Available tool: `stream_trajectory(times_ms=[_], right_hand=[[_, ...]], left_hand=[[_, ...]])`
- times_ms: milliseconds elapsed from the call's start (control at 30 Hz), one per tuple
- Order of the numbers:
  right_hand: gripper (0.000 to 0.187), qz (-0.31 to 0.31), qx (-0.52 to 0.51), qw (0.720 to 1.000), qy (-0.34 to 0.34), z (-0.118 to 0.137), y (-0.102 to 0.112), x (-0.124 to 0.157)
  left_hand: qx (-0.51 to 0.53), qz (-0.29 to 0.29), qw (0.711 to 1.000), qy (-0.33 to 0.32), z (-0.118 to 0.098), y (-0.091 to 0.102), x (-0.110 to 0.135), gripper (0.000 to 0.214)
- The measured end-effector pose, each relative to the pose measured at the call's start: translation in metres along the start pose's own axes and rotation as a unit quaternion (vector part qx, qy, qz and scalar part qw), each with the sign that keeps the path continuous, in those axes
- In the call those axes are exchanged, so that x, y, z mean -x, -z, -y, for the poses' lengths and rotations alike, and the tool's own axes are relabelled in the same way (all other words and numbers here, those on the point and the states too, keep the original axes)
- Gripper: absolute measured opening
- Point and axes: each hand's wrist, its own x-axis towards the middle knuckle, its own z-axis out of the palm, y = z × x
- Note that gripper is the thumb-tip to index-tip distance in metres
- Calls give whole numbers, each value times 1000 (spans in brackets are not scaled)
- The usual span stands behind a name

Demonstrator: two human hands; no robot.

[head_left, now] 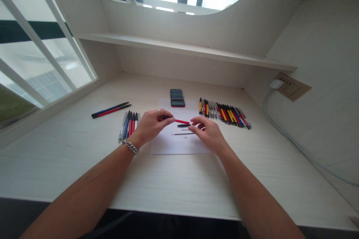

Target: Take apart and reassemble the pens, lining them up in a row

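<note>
My left hand pinches a slim red pen barrel by its black end, holding it level over a white sheet of paper. Close to the barrel's other end is my right hand, its thumb and fingers curved and apart; whether a fingertip touches the barrel I cannot tell. Beneath them on the paper lie a black pen part, what looks like a small spring, a thin ink refill and a tiny pale cone-shaped piece.
Pens in several colours lie in a row at the right. More pens rest beside my left wrist, with two longer pens farther left. A dark phone-like object sits behind the paper. A cable hangs from the wall socket.
</note>
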Motion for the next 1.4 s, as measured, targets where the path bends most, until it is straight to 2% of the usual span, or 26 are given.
stream_trajectory(times_ms=[133, 333, 567, 700, 900, 1100, 1400], right_hand=[[18, 28, -16, 999, 23, 5, 3, 1], [11, 115, 51, 992, 2, 3, 11, 3], [13, 172, 106, 979, -20, -1, 9, 3], [16, 171, 86, 980, -47, -3, 15, 1], [20, 38, 96, 993, -49, -13, 21, -5], [21, -29, 94, 995, -32, -30, 12, -9], [23, 3, 184, 983, -20, -31, -10, -20]], left_hand=[[-43, 52, 998, -8, -3, -4, 2, 30], [-102, 200, 974, -21, -8, -5, 5, 21], [-184, 237, 953, -41, -7, -11, 7, 18], [-171, 222, 960, -17, -6, -8, 5, 24], [-181, 124, 975, 23, 3, 3, -1, 29], [-162, 76, 983, 38, 23, 5, -4, 27], [-160, 60, 985, 5, 27, -2, -4, 27]])
